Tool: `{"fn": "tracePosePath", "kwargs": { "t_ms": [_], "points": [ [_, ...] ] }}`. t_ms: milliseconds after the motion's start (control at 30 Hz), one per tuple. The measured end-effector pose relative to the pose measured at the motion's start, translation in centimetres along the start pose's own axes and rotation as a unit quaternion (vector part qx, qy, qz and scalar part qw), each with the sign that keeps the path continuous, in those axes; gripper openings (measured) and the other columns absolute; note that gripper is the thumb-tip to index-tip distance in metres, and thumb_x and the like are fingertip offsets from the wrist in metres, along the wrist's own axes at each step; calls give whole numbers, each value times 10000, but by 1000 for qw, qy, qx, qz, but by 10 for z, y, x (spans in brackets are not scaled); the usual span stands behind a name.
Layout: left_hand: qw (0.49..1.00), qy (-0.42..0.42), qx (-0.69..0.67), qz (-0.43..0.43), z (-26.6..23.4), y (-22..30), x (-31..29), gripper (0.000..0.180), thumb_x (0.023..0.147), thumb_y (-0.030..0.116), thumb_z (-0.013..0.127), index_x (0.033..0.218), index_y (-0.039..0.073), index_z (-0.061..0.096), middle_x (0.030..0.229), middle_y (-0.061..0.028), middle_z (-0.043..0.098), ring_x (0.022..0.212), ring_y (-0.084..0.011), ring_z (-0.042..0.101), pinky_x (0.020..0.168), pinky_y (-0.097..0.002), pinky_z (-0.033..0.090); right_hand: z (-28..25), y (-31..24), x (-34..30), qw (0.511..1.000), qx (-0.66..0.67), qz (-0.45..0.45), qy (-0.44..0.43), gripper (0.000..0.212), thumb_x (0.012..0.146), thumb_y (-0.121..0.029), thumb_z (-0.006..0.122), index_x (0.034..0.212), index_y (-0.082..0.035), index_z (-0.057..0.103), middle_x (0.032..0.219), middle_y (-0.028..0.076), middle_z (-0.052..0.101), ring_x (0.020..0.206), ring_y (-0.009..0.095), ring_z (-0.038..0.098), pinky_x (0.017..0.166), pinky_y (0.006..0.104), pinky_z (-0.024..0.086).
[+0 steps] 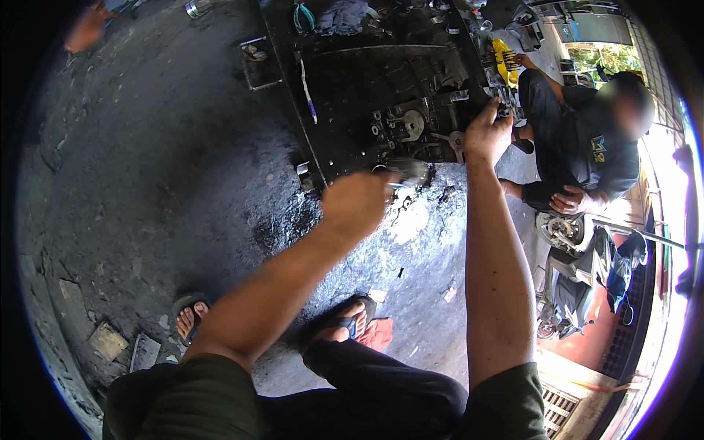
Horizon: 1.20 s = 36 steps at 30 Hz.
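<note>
My left hand is closed, its fingers round a shiny metal object that is smeared by motion. That object is over the near edge of a black, oily work surface. Farther off to the right, my right hand has its fingers curled at the surface's right side, next to small metal parts; what it grips is mostly hidden. Between the hands lie greasy metal machine parts, among them a round plate and a flat piece with arms.
At the right another person squats, one hand at a yellow object. A motorcycle stands behind them. A slim white and blue stick lies on the black surface. Wet oil shines on the floor; a red cloth lies beside my foot.
</note>
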State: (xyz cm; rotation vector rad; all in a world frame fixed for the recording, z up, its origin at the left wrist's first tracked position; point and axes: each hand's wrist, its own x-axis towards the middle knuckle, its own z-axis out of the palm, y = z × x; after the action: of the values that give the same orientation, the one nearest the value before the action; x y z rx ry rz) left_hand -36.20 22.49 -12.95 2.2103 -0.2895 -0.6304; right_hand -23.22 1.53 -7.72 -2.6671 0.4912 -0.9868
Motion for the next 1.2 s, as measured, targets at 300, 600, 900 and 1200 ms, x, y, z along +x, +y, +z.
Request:
{"fn": "tracePosePath", "kwargs": {
  "t_ms": [300,600,900,1200],
  "points": [
    [994,-5,63,-85,8,-65,27,245,966,174,621,1145,171,789,1143,-100,748,990,-276,767,815,-423,626,3,4,0,1000,18,-17,-1,649,1047,-401,557,1315,190,549,1240,406,636,1204,530,613,1051,511,489],
    [948,137,76,277,-51,4,26,264,963,170,607,1114,263,803,974,-57,702,850,-265,748,724,-437,613,0,3,2,999,-13,-24,-26,620,1046,-380,559,1311,181,552,1234,398,643,1179,527,628,1044,510,496],
    [959,151,53,234,-47,4,28,219,936,191,681,1095,247,822,925,-73,727,829,-289,753,732,-426,616,-3,-3,-1,1000,-1,-17,-25,627,1044,-382,551,1316,184,554,1229,403,642,1185,526,620,1040,517,487],
    [950,231,12,209,-58,9,32,195,898,197,718,1051,236,833,912,-58,747,813,-285,753,739,-419,615,-1,-1,-1,1000,-5,-17,-17,638,1039,-396,553,1317,178,556,1226,401,643,1183,526,618,1048,518,479]
  ]
}}
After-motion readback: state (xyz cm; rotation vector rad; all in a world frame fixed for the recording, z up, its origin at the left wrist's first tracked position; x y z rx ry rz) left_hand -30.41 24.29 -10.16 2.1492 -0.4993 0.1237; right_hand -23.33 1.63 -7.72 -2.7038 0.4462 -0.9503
